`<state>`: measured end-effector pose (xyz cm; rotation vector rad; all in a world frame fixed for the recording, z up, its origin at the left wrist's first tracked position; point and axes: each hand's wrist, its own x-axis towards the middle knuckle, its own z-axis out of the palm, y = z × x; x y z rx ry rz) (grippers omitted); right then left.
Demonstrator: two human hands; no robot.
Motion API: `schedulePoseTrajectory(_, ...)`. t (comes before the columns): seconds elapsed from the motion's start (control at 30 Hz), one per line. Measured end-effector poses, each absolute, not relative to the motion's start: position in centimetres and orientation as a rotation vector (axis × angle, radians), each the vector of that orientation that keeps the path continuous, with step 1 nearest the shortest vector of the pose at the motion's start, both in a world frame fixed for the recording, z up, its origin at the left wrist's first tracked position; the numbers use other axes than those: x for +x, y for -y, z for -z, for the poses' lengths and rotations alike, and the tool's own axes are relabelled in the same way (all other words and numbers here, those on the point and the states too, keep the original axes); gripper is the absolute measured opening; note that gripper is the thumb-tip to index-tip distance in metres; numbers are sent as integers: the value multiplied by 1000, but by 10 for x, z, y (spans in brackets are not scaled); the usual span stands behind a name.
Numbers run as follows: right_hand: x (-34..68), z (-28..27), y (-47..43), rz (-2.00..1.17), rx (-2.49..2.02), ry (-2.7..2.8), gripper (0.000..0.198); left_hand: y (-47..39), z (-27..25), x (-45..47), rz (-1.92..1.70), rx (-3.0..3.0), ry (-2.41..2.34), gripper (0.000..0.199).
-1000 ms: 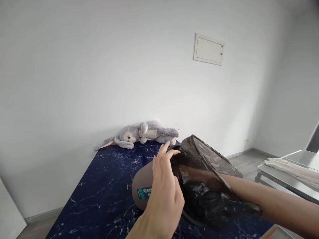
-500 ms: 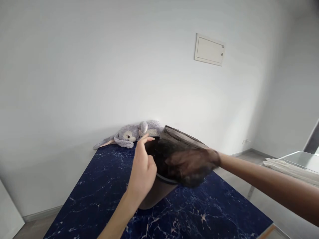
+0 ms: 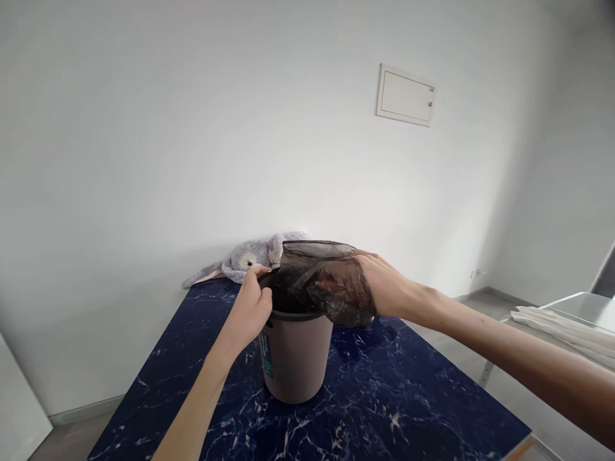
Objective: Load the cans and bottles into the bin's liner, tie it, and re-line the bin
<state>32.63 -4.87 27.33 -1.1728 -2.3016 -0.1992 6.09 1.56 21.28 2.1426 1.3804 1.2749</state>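
A grey-brown trash bin [image 3: 298,358] with a dark rim stands upright on the blue marbled table. My left hand [image 3: 250,306] pinches the bin's rim at its left side. A thin black trash bag [image 3: 319,272] lies across the bin's mouth and bulges over its right edge. At the right, my right hand [image 3: 372,282] grips the bag, its fingers partly covered by the see-through film. The bin's inside is dark and mostly hidden by the bag.
A grey plush toy [image 3: 247,256] lies behind the bin against the white wall. To the right, pale folded cloth or plastic [image 3: 560,330] rests on a glass-topped table [image 3: 586,307]. The blue table [image 3: 192,365] has its right edge near my forearm.
My left hand has moved left and closed on the rim. My right hand has drawn partly out of the bag, and the bag has shifted left. The bin stands more upright.
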Motion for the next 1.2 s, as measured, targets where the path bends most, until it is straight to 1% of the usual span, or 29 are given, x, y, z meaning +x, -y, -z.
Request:
schedulePoseTrajectory(0.1, 318, -263, 60, 419, -1240, 2306, 25, 2, -220, 66, -1440, 2250, -1365, 38)
schedulePoseTrajectory(0.17, 311, -257, 66, 498, -1243, 2347, 27, 16, -226, 71, -1638, 2427, -1203, 36)
schedulePoseTrajectory(0.23, 302, -252, 70, 545, -1221, 2395, 25, 29, -230, 78, -1720, 2672, -945, 44)
schedulePoseTrajectory(0.3, 294, -248, 72, 596, -1186, 2436, 22, 39, -232, 83, -1641, 2903, -710, 56)
schedulePoseTrajectory(0.37, 289, -245, 73, 642, -1160, 2465, 21, 43, -231, 87, -1496, 3017, -632, 62)
schedulePoseTrajectory(0.43, 288, -243, 73, 650, -1176, 2493, 21, 41, -228, 87, -1411, 3008, -704, 59)
schedulePoseTrajectory(0.53, 290, -240, 71, 636, -1267, 2484, 17, 33, -226, 81, -1385, 2964, -862, 47)
schedulePoseTrajectory(0.63, 294, -237, 69, 516, -1298, 2404, 14, 25, -231, 70, -1367, 2987, -884, 37)
schedulePoseTrajectory(0.73, 300, -232, 68, 301, -1285, 2299, 25, 23, -240, 57, -1281, 2995, -845, 36)
schedulePoseTrajectory(0.8, 305, -227, 68, 220, -1318, 2226, 28, 25, -246, 45, -1187, 2981, -876, 35)
schedulePoseTrajectory(0.9, 313, -218, 66, 146, -1349, 2138, 29, 26, -251, 25, -993, 2901, -1043, 31)
schedulePoseTrajectory(1.07, 322, -206, 60, -10, -1433, 2071, 39, 17, -243, 3, -602, 2730, -1421, 33)
schedulePoseTrajectory(1.2, 325, -202, 51, -298, -1442, 2004, 42, 4, -228, 3, -519, 2455, -1456, 35)
